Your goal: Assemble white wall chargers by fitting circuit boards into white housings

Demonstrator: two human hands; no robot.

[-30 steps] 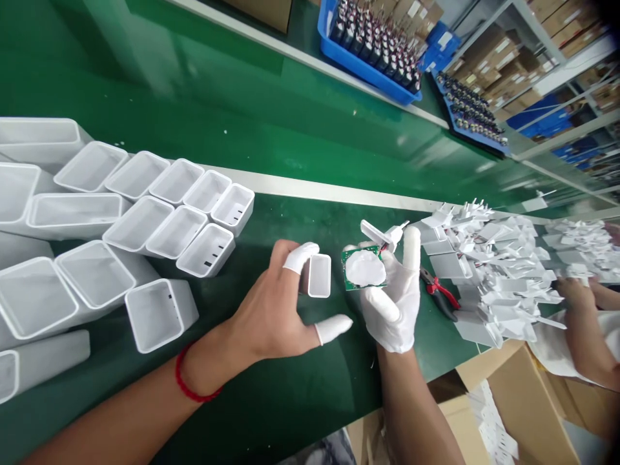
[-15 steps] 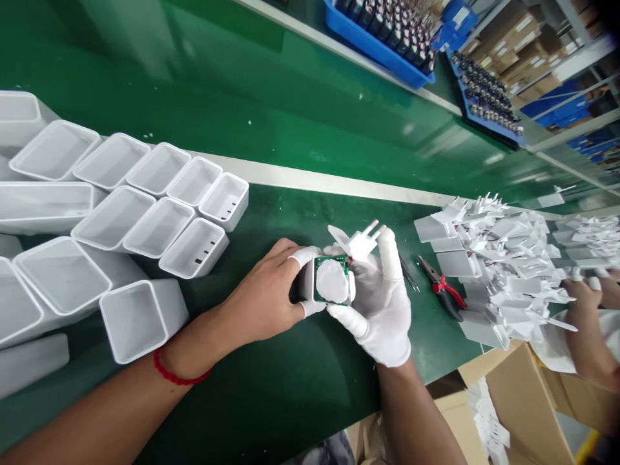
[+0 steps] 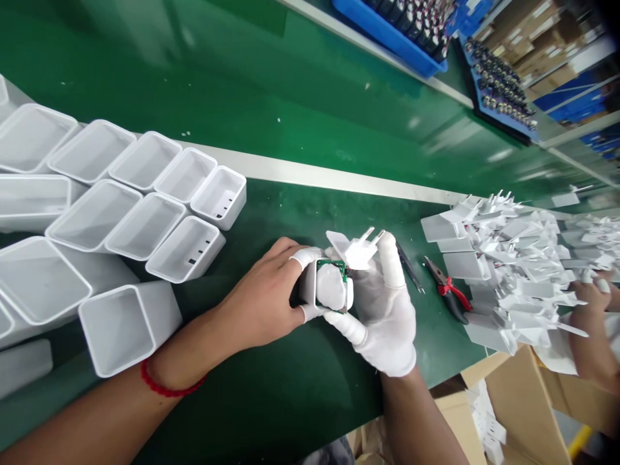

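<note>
My left hand (image 3: 264, 300), bare but for white finger cots, is wrapped round a small white plastic housing (image 3: 310, 287) on the green belt. My right hand (image 3: 385, 310), in a white glove, holds a green circuit board with a white pad (image 3: 332, 284) pressed into the housing's open end. A white plug cap with two metal pins (image 3: 356, 248) hangs from the board by wires, just above my gloved fingers. The two hands touch around the housing.
Rows of empty white housings (image 3: 145, 213) lie at the left. A heap of white plug assemblies (image 3: 504, 271) and red-handled pliers (image 3: 448, 294) lie at the right, where another person's hand (image 3: 593, 323) works. Blue trays (image 3: 402, 32) stand behind; cardboard boxes (image 3: 527, 400) below.
My right hand brought the board from beside the housing into its open end. My left hand closed round the housing. The view shifted slightly.
</note>
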